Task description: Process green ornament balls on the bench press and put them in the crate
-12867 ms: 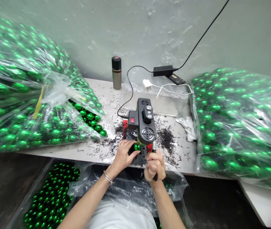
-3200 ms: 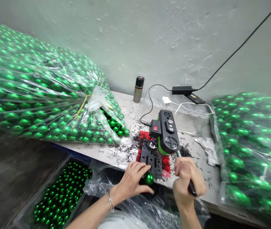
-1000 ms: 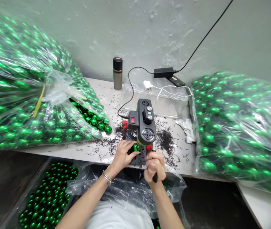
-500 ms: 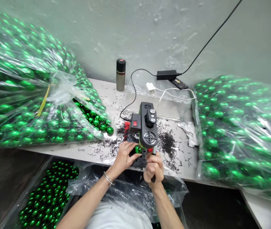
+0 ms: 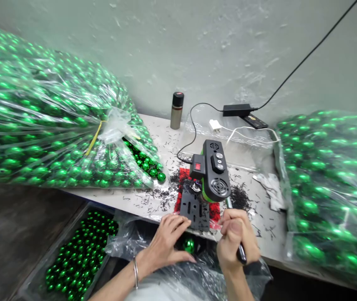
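My left hand [image 5: 168, 240] has its fingers apart at the front edge of a slotted black base plate [image 5: 193, 209]. Just below, between its thumb and the plate, is a shiny green ball [image 5: 188, 245], over the clear plastic and not gripped. My right hand [image 5: 236, 238] is wrapped round the black-ended lever [image 5: 241, 254] of a small black machine [image 5: 216, 173] with a red switch. A red mat [image 5: 215, 212] shows under the plate. Small black bits [image 5: 240, 197] lie scattered around it on the white table [image 5: 109, 203].
Clear bags of green balls stand at the left [image 5: 40, 125] and right [image 5: 329, 179]. A bin of green balls [image 5: 78, 255] is below left. Behind the machine are a bottle [image 5: 176, 110], a power adapter [image 5: 236, 110], a white plug [image 5: 215, 125] and cables. A white glove [image 5: 272, 190] lies right.
My left hand has opened and drawn back from the machine; the green ball is now below the plate's front edge. My right hand and the lever have swung outward. The view has shifted.
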Motion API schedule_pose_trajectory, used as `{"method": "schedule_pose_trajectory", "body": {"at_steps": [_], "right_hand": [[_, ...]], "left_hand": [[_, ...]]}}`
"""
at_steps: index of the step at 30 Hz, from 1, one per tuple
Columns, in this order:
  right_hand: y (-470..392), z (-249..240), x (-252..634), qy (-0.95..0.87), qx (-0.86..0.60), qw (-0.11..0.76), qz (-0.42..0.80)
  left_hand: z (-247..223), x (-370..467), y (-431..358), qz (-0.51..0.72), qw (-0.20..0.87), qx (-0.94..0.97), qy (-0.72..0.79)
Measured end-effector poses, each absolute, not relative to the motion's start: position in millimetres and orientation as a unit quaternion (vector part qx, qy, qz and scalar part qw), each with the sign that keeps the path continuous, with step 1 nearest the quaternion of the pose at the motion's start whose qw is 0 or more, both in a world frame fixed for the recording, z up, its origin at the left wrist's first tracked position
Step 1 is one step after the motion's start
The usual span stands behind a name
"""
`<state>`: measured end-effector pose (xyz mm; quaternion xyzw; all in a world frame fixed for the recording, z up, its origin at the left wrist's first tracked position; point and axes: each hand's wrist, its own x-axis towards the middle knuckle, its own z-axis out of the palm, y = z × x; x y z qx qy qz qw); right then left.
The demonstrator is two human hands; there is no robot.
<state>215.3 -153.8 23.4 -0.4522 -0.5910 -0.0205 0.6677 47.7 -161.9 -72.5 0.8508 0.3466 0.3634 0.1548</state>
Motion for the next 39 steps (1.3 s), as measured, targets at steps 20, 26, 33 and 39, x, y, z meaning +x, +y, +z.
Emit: {"method": "schedule_pose_trajectory", "body": {"at_steps": [20,26,33,39], "right_hand": [[-154,15,217,-0.602,-0.445,0.662,-0.020],[-156,14,218,-0.606,-0.457,0.651,-0.006],[-158,13,219,-0.612,-0.459,0.643,0.004],[-158,10,220,-0.617,-0.456,0.641,0.011]], "left_hand": [[-31,6,-60,0.461,0.540,0.493,0.503],[-42,34,-83,0.439,0.686,0.375,0.442],[-54,75,-96,0.349,0.505,0.626,0.480],[-49,84,-99,0.312,0.287,0.772,0.474]]}}
